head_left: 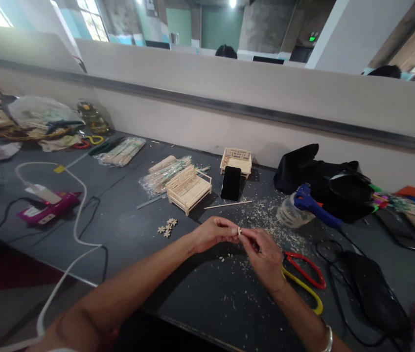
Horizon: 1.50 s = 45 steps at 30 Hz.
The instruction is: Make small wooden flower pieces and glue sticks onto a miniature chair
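Observation:
Over the table, my left hand [215, 233] and my right hand [264, 252] meet, both pinching one small pale wooden flower-shaped piece [240, 231] between their fingertips. The fingers cover part of that piece. Left of my hands lies a small cluster of similar wooden flower pieces [167, 228]. Behind them stands a miniature bench [189, 188] made of thin wooden sticks. Farther back is a second miniature stick bench [236, 160], with a black phone [231, 183] leaning against its front. A single thin stick [227, 205] lies on the table in front of the phone.
Scissors with red and yellow handles [305, 281] lie beside my right wrist. A blue glue gun [313, 205] rests on a clear container [291, 211]. Wood crumbs cover the table [126, 215] around it. Bagged sticks [123, 150] and a purple power strip [48, 208] are at left.

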Tool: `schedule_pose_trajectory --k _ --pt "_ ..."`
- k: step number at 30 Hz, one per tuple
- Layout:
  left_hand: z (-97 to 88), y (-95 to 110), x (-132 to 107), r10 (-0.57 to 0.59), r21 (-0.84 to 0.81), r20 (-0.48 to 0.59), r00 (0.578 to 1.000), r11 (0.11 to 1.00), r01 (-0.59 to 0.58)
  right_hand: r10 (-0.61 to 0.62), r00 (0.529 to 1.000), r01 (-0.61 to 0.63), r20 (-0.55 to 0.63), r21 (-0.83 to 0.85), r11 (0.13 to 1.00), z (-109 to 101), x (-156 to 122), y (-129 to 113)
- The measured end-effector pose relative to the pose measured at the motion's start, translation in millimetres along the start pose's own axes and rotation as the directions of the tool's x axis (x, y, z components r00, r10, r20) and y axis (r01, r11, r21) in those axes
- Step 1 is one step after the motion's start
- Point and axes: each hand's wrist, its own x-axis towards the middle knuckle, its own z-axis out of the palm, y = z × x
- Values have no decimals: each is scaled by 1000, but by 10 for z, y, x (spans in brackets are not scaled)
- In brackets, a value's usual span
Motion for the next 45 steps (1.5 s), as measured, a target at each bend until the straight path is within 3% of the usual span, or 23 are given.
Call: schedule_pose_trajectory --k 19,25,29,33,37,41,45 --pt "-12 5 10 16 -66 -2 1000 998 -16 -13 996 8 -92 -57 998 9 -2 -5" --pt "1 -16 2 81 -59 -20 997 995 -82 10 993 -18 -118 -67 998 -8 25 -27" --pt "24 -34 -26 187 77 -9 982 980 -186 69 987 -78 -144 -60 995 1 25 -18" --pt "23 -44 -59 392 373 105 914 836 -402 188 972 -189 -140 7 982 21 17 1" --pt "6 -45 -86 486 538 294 823 627 -563 323 936 -312 -139 97 945 41 10 15" --pt "-1 -43 -104 527 616 351 774 493 -615 383 915 -364 -129 147 919 45 12 7" --pt "0 -48 -104 526 651 375 764 437 -621 408 904 -386 -129 165 907 37 13 -1"
